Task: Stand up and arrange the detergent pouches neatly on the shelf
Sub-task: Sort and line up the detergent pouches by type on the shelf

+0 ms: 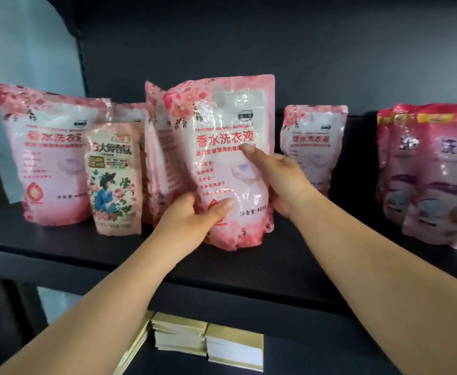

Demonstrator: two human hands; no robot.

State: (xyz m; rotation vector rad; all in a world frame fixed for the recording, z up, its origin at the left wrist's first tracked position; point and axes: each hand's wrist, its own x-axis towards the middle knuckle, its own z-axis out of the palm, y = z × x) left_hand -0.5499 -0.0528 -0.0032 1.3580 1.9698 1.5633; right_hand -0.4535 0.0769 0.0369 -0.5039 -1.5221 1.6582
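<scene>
**Inspector:** Where was the pink detergent pouch (227, 163)?

**Assistant:** Upright at mid-shelf on the dark shelf (59, 253), held from both sides. The left hand (192, 220) gripped its lower left edge, thumb curled across the front. The right hand (281, 180) clasped its right side, thumb pressed on the label.

**Inspector:** Neighbours?

**Assistant:** A small floral pouch (115, 180) stood left; another pink pouch (312, 147) stood behind, right; darker pink pouches (438, 174) stood far right.

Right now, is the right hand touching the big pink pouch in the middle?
Touching. The head view shows the right hand gripping the pink pouch, thumb across its front.
</scene>
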